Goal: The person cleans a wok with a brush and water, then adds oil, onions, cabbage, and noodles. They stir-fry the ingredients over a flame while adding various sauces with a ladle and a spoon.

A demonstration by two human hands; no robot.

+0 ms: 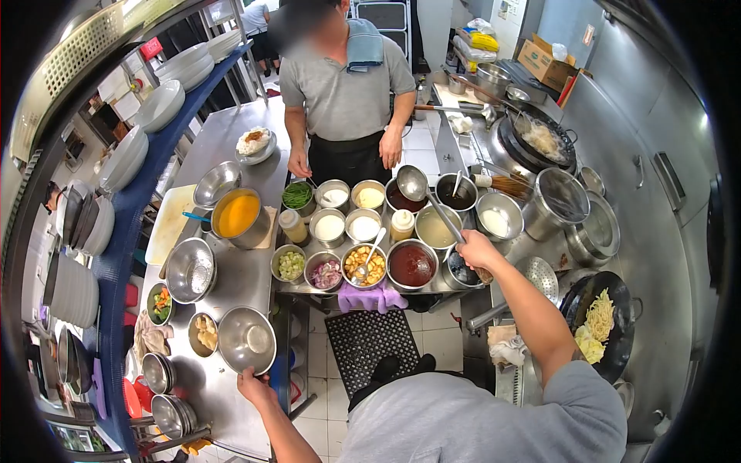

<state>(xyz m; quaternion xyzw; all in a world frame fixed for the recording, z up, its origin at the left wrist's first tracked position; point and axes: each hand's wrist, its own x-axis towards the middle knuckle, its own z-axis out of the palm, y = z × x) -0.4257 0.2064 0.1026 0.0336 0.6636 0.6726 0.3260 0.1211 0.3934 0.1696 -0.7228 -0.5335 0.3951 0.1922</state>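
Observation:
My left hand (256, 387) grips the near rim of a steel mixing bowl (235, 356) on the left counter. Beside that bowl is a smaller bowl of pale yellowish pieces (204, 339). In my right hand (476, 253) is a long-handled ladle (440, 204), held by its wooden end. Its round head hangs over the containers at the far side, near a pot of dark sauce (401, 202). Below the handle are a pot of pale liquid (437, 231) and a pot of red sauce (411, 266). A spoon stands in a pot of diced yellow-brown pieces (364, 270).
A co-worker (347, 85) faces me across the containers, one hand near chopped greens (296, 195). At right a wok (617, 309) holds noodles and cabbage; another wok (540, 139) sits farther back. A pot of orange liquid (239, 216) and stacked plates (73, 289) are at left.

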